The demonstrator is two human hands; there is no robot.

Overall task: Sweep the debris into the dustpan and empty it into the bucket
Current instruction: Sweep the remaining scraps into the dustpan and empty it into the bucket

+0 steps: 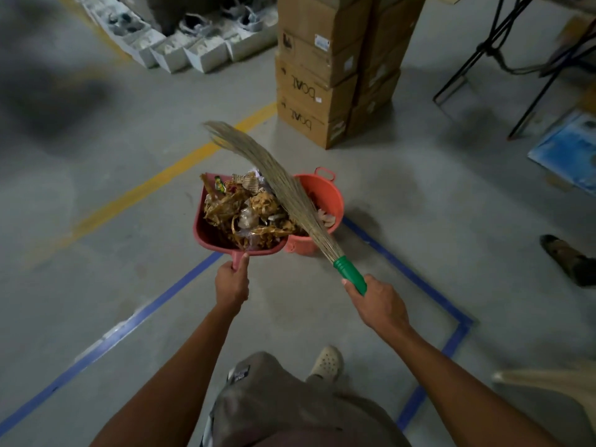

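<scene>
A red dustpan [206, 232] is held in the air, piled with debris [248, 209] of brown strips, wrappers and crumpled paper. My left hand [232, 283] grips its handle from below. Just right of the pan stands an orange bucket [327, 196] with some scraps inside; the pan's right edge overlaps its rim. My right hand [379, 301] holds the green handle of a grass broom [283, 185], whose bristles slant up-left across the pan and the bucket.
Stacked cardboard boxes [325, 69] stand behind the bucket. White boxes [193, 50] line the back left. Blue [154, 304] and yellow [161, 177] tape lines cross the concrete floor. Black table legs [503, 56] and another person's shoe [567, 258] are at right.
</scene>
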